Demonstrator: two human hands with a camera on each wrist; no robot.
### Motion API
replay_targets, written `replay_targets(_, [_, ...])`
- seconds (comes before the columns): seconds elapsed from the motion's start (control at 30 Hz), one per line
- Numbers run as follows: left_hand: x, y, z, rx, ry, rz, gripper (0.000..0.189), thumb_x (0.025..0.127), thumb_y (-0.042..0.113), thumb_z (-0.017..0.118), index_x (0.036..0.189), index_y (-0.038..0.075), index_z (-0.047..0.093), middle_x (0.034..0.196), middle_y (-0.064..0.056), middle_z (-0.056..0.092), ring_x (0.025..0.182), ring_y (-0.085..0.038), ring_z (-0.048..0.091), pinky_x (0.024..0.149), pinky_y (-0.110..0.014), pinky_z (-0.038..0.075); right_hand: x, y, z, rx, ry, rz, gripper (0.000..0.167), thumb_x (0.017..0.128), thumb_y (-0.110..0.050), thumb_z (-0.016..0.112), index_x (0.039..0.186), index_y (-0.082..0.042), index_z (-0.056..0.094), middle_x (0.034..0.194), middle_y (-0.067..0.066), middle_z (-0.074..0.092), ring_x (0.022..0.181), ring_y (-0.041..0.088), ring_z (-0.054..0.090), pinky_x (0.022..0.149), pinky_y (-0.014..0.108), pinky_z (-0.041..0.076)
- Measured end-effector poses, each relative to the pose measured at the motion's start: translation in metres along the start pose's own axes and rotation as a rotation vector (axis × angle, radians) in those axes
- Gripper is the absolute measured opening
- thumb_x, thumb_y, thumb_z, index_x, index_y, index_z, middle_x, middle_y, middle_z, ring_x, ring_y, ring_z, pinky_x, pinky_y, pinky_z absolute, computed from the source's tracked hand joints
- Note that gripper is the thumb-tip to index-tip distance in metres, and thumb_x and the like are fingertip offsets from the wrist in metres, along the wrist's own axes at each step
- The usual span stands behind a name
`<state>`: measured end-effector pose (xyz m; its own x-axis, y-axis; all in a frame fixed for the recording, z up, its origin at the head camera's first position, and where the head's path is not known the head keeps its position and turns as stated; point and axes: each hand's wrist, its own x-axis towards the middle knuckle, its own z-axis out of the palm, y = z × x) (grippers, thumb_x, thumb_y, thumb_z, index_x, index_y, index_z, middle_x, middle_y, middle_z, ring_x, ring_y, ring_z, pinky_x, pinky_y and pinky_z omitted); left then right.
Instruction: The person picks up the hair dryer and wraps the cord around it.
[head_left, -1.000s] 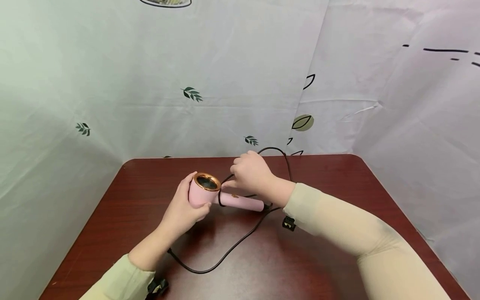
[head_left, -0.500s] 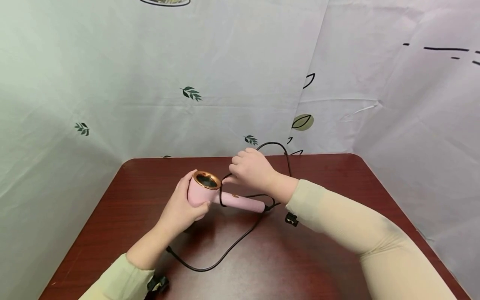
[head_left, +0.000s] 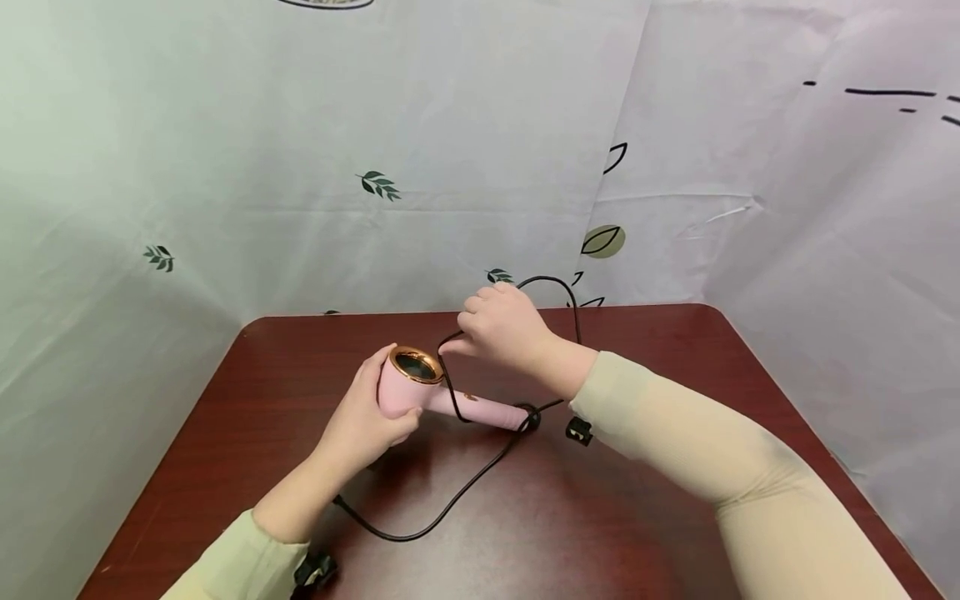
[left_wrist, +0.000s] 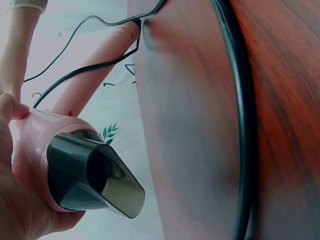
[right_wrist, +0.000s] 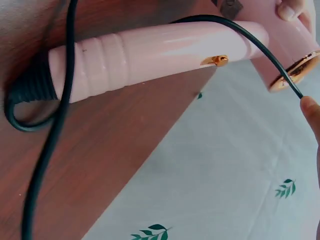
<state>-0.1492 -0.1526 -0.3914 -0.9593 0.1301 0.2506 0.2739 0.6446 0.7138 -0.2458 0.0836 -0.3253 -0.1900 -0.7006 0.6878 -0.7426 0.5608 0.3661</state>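
Observation:
A pink hair dryer (head_left: 399,392) with a copper-coloured rim is held above the table by my left hand (head_left: 362,421), whose fingers and thumb wrap its head. Its handle (right_wrist: 145,57) points to the right. In the left wrist view a dark nozzle (left_wrist: 75,170) faces downward. My right hand (head_left: 504,327) grips the black cord (head_left: 452,385) above the handle, and the cord passes across the handle near the head. Another stretch of cord (right_wrist: 62,110) crosses by the handle's end. The right fingertips are mostly hidden in the head view.
A dark red wooden table (head_left: 615,500) lies beneath. The cord's lower loop (head_left: 420,536) hangs or lies near the left forearm; a higher loop (head_left: 551,279) arches behind the right wrist. A pale patterned cloth (head_left: 450,125) encloses the table's back and sides.
My right hand has risen slightly, drawing the cord up. The strand over the handle has shifted right, and the cord has closed in round the handle's end. My left hand stays nearly still.

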Motion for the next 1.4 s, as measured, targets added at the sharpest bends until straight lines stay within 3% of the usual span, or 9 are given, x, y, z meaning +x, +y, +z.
replay_targets(0.17, [0.0, 0.002, -0.001, 0.017, 0.008, 0.034, 0.095, 0.074, 0.023, 0.081, 0.154, 0.017, 0.029, 0.145, -0.008, 0.042, 0.108, -0.025, 0.055, 0.084, -0.043, 0.048, 0.004, 0.005, -0.001, 0.007, 0.007, 0.043, 0.057, 0.076, -0.06, 0.077, 0.052, -0.014, 0.051, 0.054, -0.003, 0.04, 0.052, 0.019, 0.04, 0.054, 0.032, 0.036])
replay_targets(0.57, [-0.001, 0.005, -0.004, 0.058, 0.031, 0.11, 0.096, 0.071, 0.022, 0.082, 0.152, 0.013, 0.032, 0.143, -0.01, 0.044, 0.114, -0.026, 0.053, 0.089, -0.047, 0.047, 0.012, 0.012, -0.005, -0.028, -0.063, 0.133, 0.063, 0.072, -0.07, 0.073, 0.053, -0.015, 0.05, 0.056, -0.003, 0.044, 0.054, 0.022, 0.043, 0.057, 0.035, 0.038])
replay_targets(0.83, [-0.001, 0.007, -0.014, 0.114, 0.063, 0.187, 0.096, 0.068, 0.022, 0.084, 0.15, 0.012, 0.035, 0.14, -0.01, 0.048, 0.117, -0.026, 0.051, 0.089, -0.048, 0.047, 0.016, 0.022, -0.007, -0.036, -0.019, 0.172, 0.07, 0.066, -0.071, 0.077, 0.049, -0.015, 0.038, 0.053, -0.002, 0.037, 0.049, 0.021, 0.038, 0.052, 0.035, 0.033])
replay_targets(1.03, [-0.002, 0.011, -0.02, 0.142, 0.066, 0.211, 0.096, 0.067, 0.024, 0.084, 0.149, 0.014, 0.036, 0.139, -0.007, 0.049, 0.119, -0.026, 0.049, 0.089, -0.047, 0.047, 0.02, 0.027, -0.008, -0.046, 0.003, 0.198, 0.073, 0.064, -0.071, 0.079, 0.05, -0.017, 0.031, 0.053, -0.004, 0.031, 0.048, 0.02, 0.034, 0.05, 0.035, 0.031])
replay_targets(1.4, [-0.012, 0.017, -0.027, 0.131, 0.135, 0.265, 0.095, 0.063, 0.02, 0.086, 0.147, 0.014, 0.04, 0.14, -0.006, 0.049, 0.122, -0.027, 0.047, 0.087, -0.05, 0.048, 0.028, 0.027, -0.005, -0.037, 0.069, 0.195, 0.074, 0.067, -0.073, 0.075, 0.049, -0.016, 0.031, 0.054, -0.003, 0.028, 0.047, 0.02, 0.028, 0.048, 0.035, 0.028])
